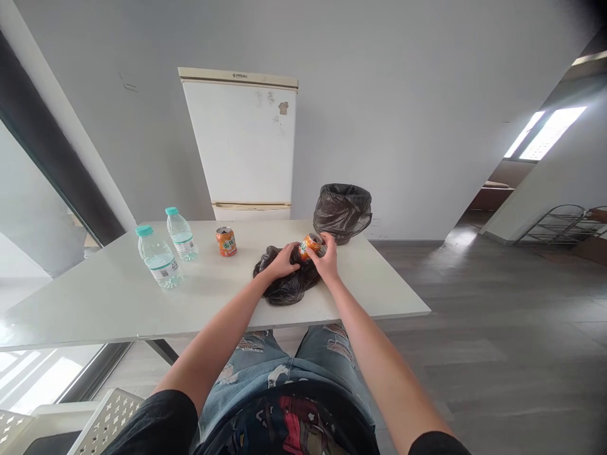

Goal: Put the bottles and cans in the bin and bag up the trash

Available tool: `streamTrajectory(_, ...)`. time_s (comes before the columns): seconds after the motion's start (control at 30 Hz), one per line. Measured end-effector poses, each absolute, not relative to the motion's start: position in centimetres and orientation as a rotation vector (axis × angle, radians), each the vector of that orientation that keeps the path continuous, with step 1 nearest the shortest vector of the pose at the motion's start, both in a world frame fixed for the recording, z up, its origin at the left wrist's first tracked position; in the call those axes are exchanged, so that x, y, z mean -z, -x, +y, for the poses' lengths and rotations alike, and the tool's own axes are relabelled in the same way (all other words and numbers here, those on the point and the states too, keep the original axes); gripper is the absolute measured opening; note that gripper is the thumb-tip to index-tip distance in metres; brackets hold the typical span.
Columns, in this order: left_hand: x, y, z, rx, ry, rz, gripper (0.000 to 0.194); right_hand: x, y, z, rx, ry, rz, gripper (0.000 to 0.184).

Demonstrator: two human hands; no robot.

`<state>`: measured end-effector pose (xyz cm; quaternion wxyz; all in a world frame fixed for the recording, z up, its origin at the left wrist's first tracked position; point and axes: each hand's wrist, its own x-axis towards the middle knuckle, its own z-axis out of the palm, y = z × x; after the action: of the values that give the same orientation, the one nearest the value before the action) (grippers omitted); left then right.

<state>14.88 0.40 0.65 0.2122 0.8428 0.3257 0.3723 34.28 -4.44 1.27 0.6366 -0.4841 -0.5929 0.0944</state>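
One orange can (310, 245) is between the person's hands, tilted, with its opening facing up and its lower part close against a crumpled black bag (287, 291) on the worktop (218, 297). The right hand (329, 258) is clamped on this can, its fingers near the top rim and the thumb against the side. The left hand (283, 262) lies over the bag just beside the can, thumb and fingers set apart; whether they pinch the plastic firmly, or also touch the can, I cannot tell.

For a clean result, the left hand should keep the bag's edge pinned and spread, since such thin, loose plastic would probably cling to the can or fold under its base. The right hand does best with a light hold high on the can, clear of the opening's edge, so that the lower end stays free to settle into the folds. Squeezing hard could dent the thin wall, and tipping it further might spill any liquid left inside; the contents are not visible.

A second can (226, 242) stands upright to the left, well apart from the bag, near the front bottle (161, 262) and the rear bottle (182, 239). Beyond the right hand, the black-lined bin (342, 212) sits close, so the right elbow and wrist should move with care.
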Motion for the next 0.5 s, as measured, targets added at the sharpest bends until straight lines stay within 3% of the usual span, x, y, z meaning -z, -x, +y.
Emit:
streamTrajectory(0.3, -4.1, -15.6, -2.4, -1.188, -2.131, 0.573, 0.089, -2.0, -33.5, -5.2, -0.445, 0.789, -1.407, 0.067)
streamTrajectory(0.5, -5.2, -15.4, -3.0, -1.190, -1.933, 0.480, 0.061, -1.9, -33.3, -5.0, -0.499, 0.755, -1.425, 0.074)
